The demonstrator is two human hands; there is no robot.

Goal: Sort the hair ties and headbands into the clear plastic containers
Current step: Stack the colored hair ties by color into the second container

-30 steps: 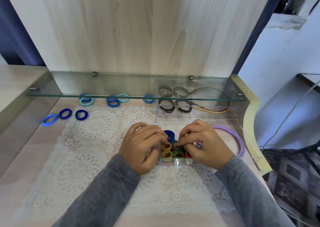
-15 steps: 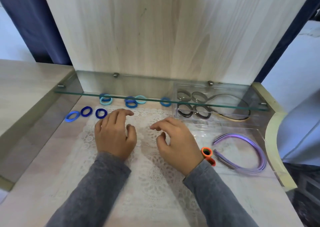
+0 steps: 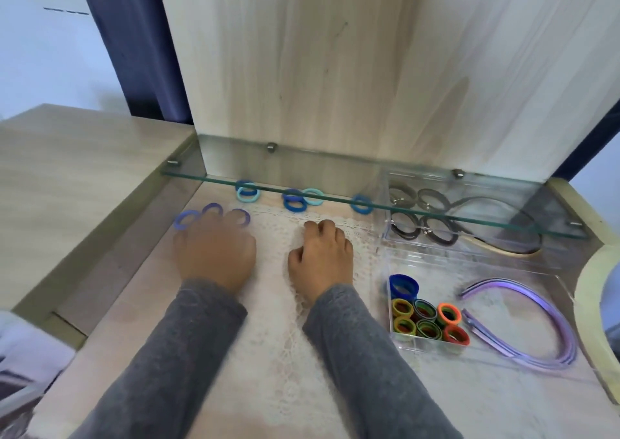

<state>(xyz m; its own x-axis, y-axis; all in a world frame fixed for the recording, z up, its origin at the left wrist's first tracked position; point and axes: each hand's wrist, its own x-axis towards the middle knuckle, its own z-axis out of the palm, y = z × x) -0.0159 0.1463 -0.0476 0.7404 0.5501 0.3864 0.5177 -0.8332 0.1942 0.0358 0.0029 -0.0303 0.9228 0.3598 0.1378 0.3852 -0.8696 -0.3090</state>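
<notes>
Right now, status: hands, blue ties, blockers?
Left hand blurred at dark blue ring hair ties, grip unclear. Right hand empty on lace mat. Clear glass shelf overhangs farther blue ties.

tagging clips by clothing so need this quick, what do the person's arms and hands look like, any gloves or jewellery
Long plain grey sleeves of soft fabric cover both arms; the left sleeve and right sleeve end at the wrists. The left hand and right hand are bare: no gloves, rings or watch show, though the left is motion-blurred.
</notes>
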